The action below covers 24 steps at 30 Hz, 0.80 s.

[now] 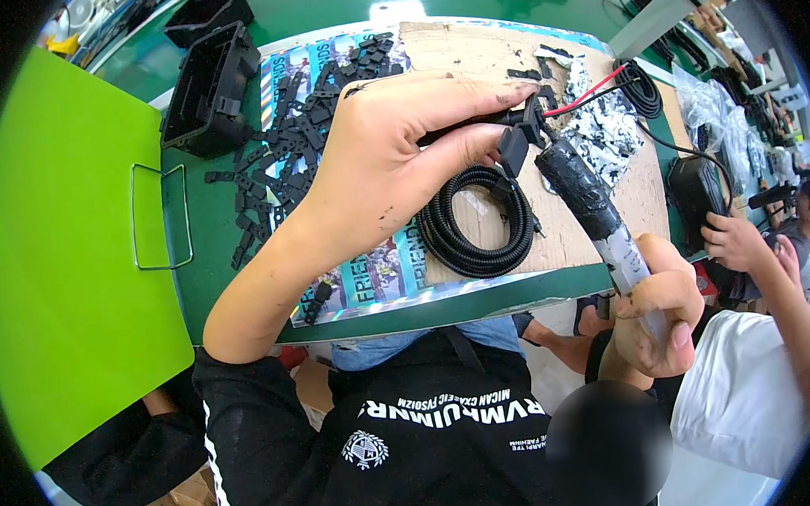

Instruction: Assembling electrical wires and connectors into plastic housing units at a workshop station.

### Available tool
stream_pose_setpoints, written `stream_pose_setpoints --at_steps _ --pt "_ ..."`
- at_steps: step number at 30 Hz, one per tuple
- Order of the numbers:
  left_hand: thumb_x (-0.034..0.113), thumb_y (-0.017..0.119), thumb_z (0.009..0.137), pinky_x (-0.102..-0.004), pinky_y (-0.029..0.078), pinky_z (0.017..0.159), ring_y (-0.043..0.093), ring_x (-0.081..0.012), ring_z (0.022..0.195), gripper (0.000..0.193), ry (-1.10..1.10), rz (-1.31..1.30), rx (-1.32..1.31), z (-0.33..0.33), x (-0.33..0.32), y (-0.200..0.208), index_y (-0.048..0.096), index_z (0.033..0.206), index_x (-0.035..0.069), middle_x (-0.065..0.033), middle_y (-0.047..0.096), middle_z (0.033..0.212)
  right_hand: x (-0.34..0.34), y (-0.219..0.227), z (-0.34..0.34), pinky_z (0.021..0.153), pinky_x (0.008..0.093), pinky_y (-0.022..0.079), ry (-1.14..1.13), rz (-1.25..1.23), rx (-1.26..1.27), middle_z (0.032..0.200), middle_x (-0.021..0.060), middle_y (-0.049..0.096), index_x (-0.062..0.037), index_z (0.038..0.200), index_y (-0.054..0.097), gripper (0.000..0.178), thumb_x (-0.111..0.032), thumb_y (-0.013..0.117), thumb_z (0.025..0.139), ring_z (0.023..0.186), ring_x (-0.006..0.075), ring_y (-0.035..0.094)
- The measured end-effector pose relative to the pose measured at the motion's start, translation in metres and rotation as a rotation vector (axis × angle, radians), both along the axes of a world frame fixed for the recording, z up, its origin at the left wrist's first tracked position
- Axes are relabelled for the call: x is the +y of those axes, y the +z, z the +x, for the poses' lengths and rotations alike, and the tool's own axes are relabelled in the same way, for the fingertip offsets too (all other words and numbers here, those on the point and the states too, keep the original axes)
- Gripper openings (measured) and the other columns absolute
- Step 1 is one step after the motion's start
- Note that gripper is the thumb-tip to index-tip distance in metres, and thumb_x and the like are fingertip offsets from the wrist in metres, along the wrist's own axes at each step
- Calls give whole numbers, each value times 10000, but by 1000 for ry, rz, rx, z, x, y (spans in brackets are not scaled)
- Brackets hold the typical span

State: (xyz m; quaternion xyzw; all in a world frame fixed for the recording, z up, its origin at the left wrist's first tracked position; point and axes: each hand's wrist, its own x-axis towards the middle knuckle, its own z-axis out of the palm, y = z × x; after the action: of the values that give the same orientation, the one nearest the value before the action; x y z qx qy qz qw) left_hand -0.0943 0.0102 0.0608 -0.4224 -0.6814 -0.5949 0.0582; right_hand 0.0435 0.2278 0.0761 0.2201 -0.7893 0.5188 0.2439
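Note:
My left hand (394, 130) pinches a small black plastic fitting (513, 148) between thumb and fingers, above the cardboard. A red wire (589, 89) and a black one run from it to the right. My right hand (660, 317) is wrapped round a stick-shaped tool (585, 193) with a grey handle and a black, smeared upper part. Its tip points up and lies close to the fitting; I cannot tell whether they touch. Below the fitting lies a coil of black corrugated tube (433, 233). Crumpled, black-stained silvery foil (615, 146) sits behind the tool.
Many flat black pieces (303, 135) are scattered at the left of the cardboard sheet (468, 48). Black bins (209, 89) stand at the back left, beside a bright green panel (75, 252). At the right, another person's hand (734, 240) touches a black case (697, 187).

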Motion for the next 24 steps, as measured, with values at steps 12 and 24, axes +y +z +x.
stream_pose_setpoints --at_steps 12,24 --pt "-43 617 814 -260 525 763 678 -172 863 301 -72 86 -118 -3 -1 -4 662 1106 14 -119 694 994 -2 -4 0 512 340 390 -21 -27 -5 627 171 603 -92 695 592 557 -519 308 911 520 266 542" --pt "73 595 850 -377 488 894 673 -254 954 248 -208 -6 199 -15 -10 8 662 1073 -12 -162 690 1029 1 -4 1 465 346 406 121 -75 36 589 143 590 -94 699 586 543 -494 311 943 480 252 534"
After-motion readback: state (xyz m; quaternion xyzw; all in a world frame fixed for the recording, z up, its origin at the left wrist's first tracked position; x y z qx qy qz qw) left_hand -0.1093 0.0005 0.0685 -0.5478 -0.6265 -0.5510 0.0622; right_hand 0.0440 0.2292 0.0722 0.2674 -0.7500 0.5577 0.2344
